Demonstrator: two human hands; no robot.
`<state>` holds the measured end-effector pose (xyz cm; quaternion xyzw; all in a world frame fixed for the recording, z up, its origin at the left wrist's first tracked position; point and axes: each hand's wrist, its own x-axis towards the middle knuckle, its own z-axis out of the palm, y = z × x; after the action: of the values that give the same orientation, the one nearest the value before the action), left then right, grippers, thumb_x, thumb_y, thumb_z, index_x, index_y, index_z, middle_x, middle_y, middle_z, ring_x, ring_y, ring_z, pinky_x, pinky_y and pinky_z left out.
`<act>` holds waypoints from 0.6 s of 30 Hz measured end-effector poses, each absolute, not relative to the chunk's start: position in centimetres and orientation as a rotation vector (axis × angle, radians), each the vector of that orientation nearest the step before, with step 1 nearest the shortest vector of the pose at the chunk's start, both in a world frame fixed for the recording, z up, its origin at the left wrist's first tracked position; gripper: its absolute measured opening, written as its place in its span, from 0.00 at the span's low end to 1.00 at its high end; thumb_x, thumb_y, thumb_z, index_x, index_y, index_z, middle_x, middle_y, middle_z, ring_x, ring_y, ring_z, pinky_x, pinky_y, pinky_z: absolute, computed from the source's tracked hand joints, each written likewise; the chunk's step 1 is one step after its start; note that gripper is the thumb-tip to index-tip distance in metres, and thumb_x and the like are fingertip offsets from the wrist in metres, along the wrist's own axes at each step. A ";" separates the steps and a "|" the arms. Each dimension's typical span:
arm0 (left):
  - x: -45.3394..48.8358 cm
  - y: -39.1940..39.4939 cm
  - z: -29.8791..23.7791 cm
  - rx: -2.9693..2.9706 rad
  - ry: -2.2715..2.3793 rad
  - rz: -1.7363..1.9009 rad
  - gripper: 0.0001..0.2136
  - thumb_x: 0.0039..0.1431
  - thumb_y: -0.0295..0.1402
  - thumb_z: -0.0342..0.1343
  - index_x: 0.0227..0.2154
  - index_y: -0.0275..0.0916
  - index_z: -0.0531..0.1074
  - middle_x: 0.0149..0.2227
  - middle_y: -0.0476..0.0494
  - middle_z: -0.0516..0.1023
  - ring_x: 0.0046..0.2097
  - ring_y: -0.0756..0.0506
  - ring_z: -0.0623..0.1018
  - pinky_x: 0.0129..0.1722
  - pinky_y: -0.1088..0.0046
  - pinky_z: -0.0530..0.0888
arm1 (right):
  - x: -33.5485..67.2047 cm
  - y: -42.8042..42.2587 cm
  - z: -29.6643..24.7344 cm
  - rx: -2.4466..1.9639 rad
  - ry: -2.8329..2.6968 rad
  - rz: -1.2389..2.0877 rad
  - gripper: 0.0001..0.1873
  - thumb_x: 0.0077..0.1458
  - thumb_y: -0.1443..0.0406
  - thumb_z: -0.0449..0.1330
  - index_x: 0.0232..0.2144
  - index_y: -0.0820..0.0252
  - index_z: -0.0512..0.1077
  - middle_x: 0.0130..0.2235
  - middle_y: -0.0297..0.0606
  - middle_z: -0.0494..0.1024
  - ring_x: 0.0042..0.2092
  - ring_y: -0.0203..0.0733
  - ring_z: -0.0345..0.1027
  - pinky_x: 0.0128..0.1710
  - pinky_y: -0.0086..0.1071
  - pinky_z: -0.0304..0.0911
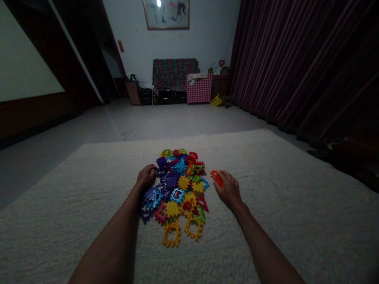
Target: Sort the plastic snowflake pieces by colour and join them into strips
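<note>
A heap of flat plastic interlocking building pieces with toothed edges lies between my hands. My right hand (229,187) is closed on an orange interlocking building piece (217,178), just off the heap's right side. At the left edge my left hand (146,176) rests with curled fingers against dark purple pieces (161,165); whether it grips one is hidden. Yellow square pieces (172,209) and a light blue frame piece (177,195) lie in the middle. Two yellow window-like frames, a left one (171,234) and a right one (194,228), are nearest to me. Red pieces (192,157) sit toward the far right.
The heap is on a pale textured mat (266,236) whose far edge meets a grey tiled floor (177,122). A thin cable (128,133) lies beyond it. Furniture under a striped cloth (174,73) and a checked cloth (199,90) stands by the wall. Dark curtains (281,59) hang right.
</note>
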<state>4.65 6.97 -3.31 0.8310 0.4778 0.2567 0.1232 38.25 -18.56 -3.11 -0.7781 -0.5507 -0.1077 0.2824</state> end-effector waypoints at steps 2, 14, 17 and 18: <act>4.7 6.9 -3.3 2.422 1.400 0.756 0.16 0.55 0.35 0.48 0.41 0.42 0.79 0.53 0.43 0.78 0.56 0.43 0.75 0.61 0.64 0.68 | 38.2 -18.6 -2.7 -2.105 -1.463 -0.334 0.19 0.58 0.62 0.56 0.52 0.55 0.70 0.56 0.45 0.72 0.54 0.51 0.63 0.53 0.45 0.55; 4.7 7.1 -3.6 2.381 1.369 0.820 0.14 0.55 0.33 0.49 0.39 0.41 0.79 0.52 0.44 0.78 0.56 0.42 0.75 0.61 0.64 0.68 | 37.9 -18.6 -1.9 -2.163 -1.281 -0.518 0.19 0.57 0.62 0.55 0.50 0.60 0.69 0.55 0.47 0.73 0.57 0.55 0.58 0.57 0.52 0.44; 4.7 7.0 -3.4 2.365 1.370 0.842 0.14 0.54 0.33 0.50 0.38 0.42 0.79 0.50 0.45 0.79 0.55 0.42 0.75 0.60 0.63 0.68 | 37.4 -18.9 -1.9 -2.096 -1.357 -0.526 0.19 0.57 0.64 0.54 0.51 0.57 0.69 0.55 0.43 0.74 0.60 0.54 0.55 0.58 0.52 0.43; 4.7 6.9 -3.4 2.359 1.374 0.846 0.14 0.54 0.33 0.50 0.38 0.42 0.79 0.50 0.45 0.80 0.55 0.42 0.75 0.60 0.63 0.68 | 37.3 -19.0 -2.0 -2.086 -1.379 -0.522 0.18 0.56 0.64 0.54 0.50 0.56 0.70 0.55 0.42 0.74 0.60 0.54 0.56 0.58 0.52 0.42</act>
<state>4.72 6.93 -3.35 0.8172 0.4758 0.2930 0.1415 37.30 -18.98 -2.00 -0.7817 -0.5167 -0.1956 0.2893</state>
